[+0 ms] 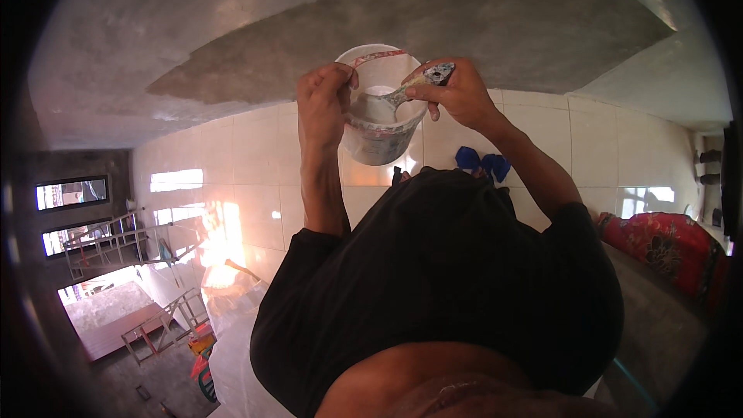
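Note:
A white plastic bucket (378,145) is held up in front of me, its open mouth facing me. White paint-like liquid (374,108) lies inside. My left hand (325,93) is closed at the bucket's left side, pinching the reddish, stained strip of its handle (378,56). In my right hand (458,94) is a paintbrush (410,90) with a paint-smeared handle, gripped between thumb and fingers. The brush head reaches down into the bucket, near the liquid; its bristle tips are hard to make out.
Ahead stands a grey wall (464,23) with a darker, damp-looking patch. Cream floor tiles (534,120) lie below, with blue footwear (481,162) on my feet. Metal ladders (108,244) stand at the left. A red patterned cloth (658,244) lies at the right.

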The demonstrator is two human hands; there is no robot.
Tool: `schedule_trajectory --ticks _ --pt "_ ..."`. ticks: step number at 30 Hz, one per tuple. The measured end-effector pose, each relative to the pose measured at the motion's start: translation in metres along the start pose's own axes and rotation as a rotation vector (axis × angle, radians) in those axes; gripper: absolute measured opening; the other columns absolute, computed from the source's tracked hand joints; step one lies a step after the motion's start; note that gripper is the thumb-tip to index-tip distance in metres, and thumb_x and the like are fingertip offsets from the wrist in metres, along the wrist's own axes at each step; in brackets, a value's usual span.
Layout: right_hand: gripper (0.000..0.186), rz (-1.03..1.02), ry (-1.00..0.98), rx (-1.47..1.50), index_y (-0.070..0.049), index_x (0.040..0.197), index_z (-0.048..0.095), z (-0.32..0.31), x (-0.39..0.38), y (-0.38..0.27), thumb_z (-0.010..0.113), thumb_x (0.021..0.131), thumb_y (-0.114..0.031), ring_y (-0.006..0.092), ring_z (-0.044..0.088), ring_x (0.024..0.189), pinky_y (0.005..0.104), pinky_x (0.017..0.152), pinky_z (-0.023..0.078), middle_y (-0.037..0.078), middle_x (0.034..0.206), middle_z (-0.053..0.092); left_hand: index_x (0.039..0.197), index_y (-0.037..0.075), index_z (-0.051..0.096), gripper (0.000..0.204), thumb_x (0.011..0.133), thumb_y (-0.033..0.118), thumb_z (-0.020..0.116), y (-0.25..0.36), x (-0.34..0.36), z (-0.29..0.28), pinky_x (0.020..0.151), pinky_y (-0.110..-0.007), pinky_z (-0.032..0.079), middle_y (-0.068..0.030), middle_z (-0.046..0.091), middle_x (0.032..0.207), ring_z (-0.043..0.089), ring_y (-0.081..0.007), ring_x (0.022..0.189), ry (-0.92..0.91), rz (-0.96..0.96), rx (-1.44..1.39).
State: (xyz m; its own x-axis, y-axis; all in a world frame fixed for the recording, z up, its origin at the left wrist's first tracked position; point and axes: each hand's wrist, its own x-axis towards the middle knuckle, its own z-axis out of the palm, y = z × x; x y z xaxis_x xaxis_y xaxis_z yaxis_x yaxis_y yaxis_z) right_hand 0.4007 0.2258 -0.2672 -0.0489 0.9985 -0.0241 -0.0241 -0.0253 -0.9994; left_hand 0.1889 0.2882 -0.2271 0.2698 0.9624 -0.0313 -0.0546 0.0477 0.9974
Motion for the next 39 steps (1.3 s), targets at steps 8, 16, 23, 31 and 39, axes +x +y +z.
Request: schedule_trajectory --ticks 8,16,23,31,39 --pt "0.023 -0.489 0.254 -0.463 -0.003 0.097 0.073 0.008 0.025 0.030 0.076 0.076 -0.012 0.0208 0.066 0.060 0.0307 0.055 0.051 0.012 0.082 0.071 0.063 0.003 0.059 0.025 0.085 0.014 0.053 0.001 -0.001 -0.002 0.043 -0.024 0.016 0.0079 0.036 0.050 0.026 -0.0009 0.044 -0.019 -0.045 0.011" --pt "0.034 -0.837 0.269 -0.885 -0.005 0.103 0.069 0.012 0.016 0.037 0.077 0.071 -0.011 0.0250 0.067 0.066 0.0332 0.056 0.049 0.011 0.083 0.071 0.065 0.003 0.058 0.025 0.086 0.016 0.053 0.003 -0.007 0.001 0.042 -0.023 0.018 0.0073 0.037 0.050 0.028 -0.0019 0.044 -0.020 -0.009 0.051" --pt "0.023 -0.587 0.353 -0.605 -0.004 0.093 0.072 0.006 -0.005 0.013 0.074 0.073 -0.015 0.0222 0.066 0.058 0.0327 0.054 0.050 0.011 0.075 0.069 0.064 0.004 0.056 0.025 0.086 0.017 0.054 -0.003 -0.004 0.002 0.042 -0.024 0.017 0.0077 0.036 0.050 0.028 -0.0021 0.044 0.026 -0.006 0.007" --pt "0.017 -0.029 0.080 0.076 0.004 0.091 0.071 -0.001 0.000 0.010 0.074 0.079 -0.008 0.0117 0.059 0.052 0.0273 0.050 0.047 0.010 0.073 0.068 0.064 0.004 0.056 0.026 0.086 0.017 0.054 -0.008 -0.001 0.002 0.042 -0.024 0.015 0.0072 0.038 0.051 0.027 -0.0016 0.044 0.022 0.088 0.015" --pt "0.022 -0.551 0.267 -0.593 -0.002 0.095 0.071 0.002 0.019 0.031 0.074 0.077 -0.013 0.0235 0.067 0.061 0.0336 0.057 0.052 0.012 0.081 0.071 0.065 0.003 0.057 0.026 0.087 0.016 0.053 -0.006 -0.001 -0.002 0.042 -0.023 0.017 0.0061 0.039 0.050 0.028 -0.0017 0.043 -0.018 0.049 0.017"
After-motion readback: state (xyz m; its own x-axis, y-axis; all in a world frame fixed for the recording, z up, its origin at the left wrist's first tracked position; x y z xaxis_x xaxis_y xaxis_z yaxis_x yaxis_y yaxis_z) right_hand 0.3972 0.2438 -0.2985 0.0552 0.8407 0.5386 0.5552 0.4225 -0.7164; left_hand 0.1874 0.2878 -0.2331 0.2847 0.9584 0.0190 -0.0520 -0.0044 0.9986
